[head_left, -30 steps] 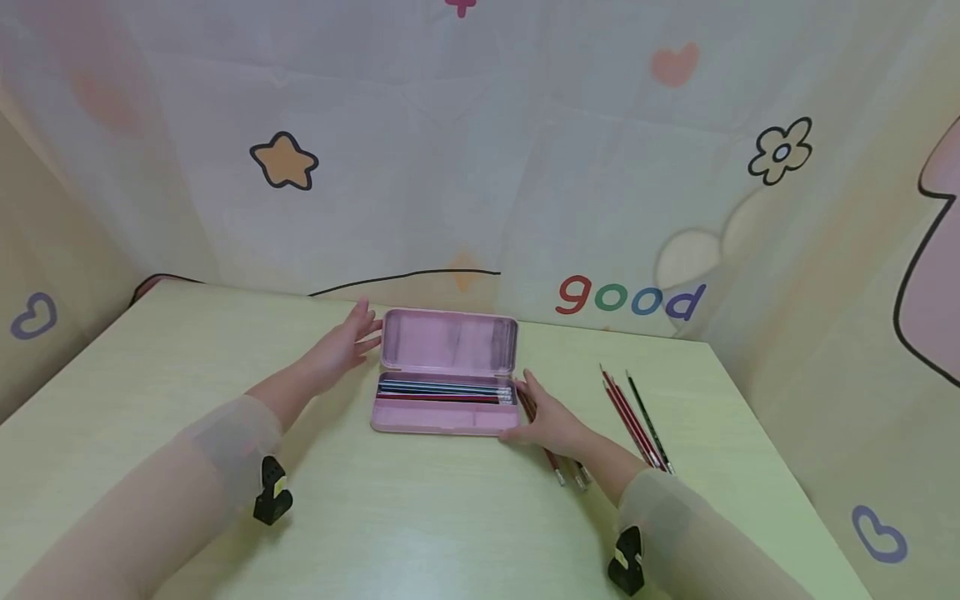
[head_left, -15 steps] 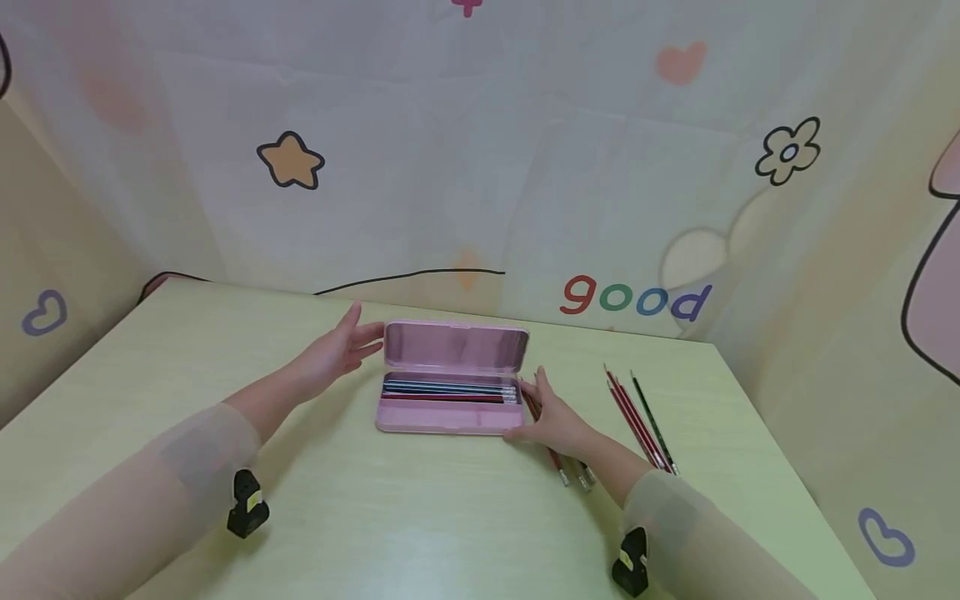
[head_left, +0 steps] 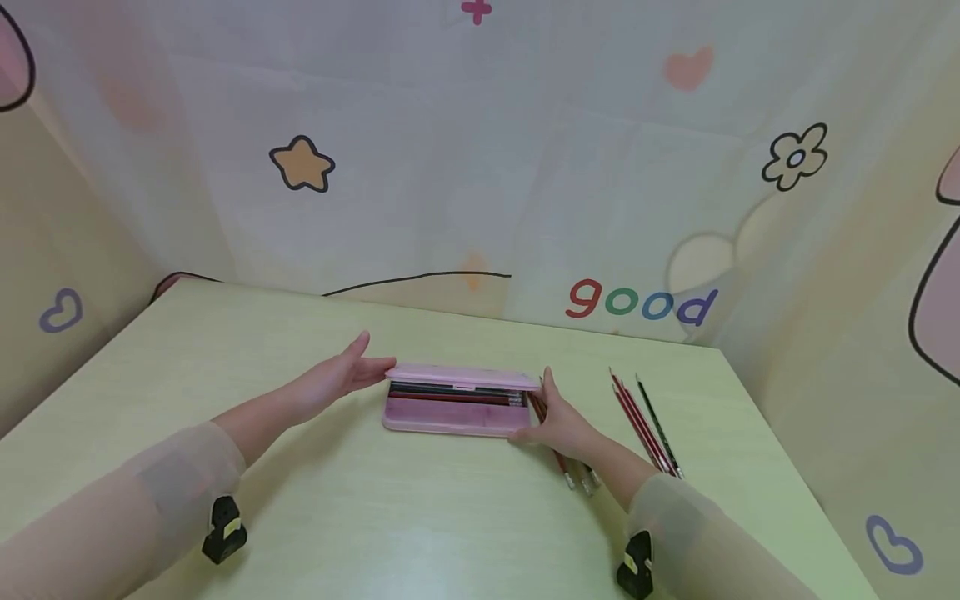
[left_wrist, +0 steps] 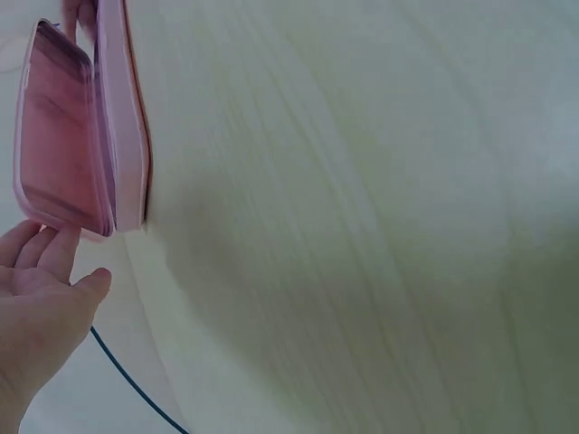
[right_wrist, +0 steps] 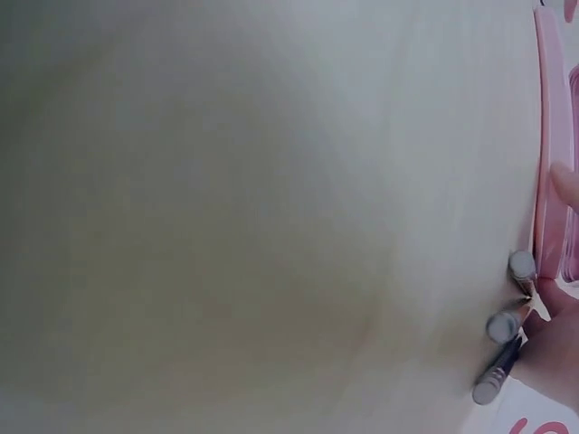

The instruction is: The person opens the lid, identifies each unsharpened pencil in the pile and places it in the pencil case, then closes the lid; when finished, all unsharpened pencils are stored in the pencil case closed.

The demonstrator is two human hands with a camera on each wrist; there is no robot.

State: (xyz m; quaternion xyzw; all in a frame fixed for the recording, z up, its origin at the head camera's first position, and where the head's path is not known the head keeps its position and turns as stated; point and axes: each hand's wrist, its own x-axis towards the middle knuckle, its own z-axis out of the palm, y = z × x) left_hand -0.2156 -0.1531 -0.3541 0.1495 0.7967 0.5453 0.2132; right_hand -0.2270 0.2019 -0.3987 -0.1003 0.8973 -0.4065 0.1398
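Observation:
A pink pencil case (head_left: 459, 415) lies at the middle of the table, its hinged lid (head_left: 450, 373) tilted low over the base. Dark and red pencils (head_left: 450, 398) lie inside, partly covered by the lid. My left hand (head_left: 322, 387) touches the lid's left end with straight fingers; the left wrist view shows those fingertips under the lid's edge (left_wrist: 59, 136). My right hand (head_left: 566, 429) holds the case's right end, its thumb (right_wrist: 568, 185) against the front wall and its fingers around the end. Loose pencils (right_wrist: 503, 325) lie partly hidden beneath this hand.
More loose pencils (head_left: 643, 425), red and dark green, lie to the right, near my right forearm. A printed cloth (head_left: 420, 167) hangs behind the pale table (head_left: 450, 517) and along its sides. Black wrist cameras (head_left: 225, 529) sit on both sleeves.
The lid has swung down from standing upright to low over the base. My left hand has come down with it; my right hand has stayed at the case's right end.

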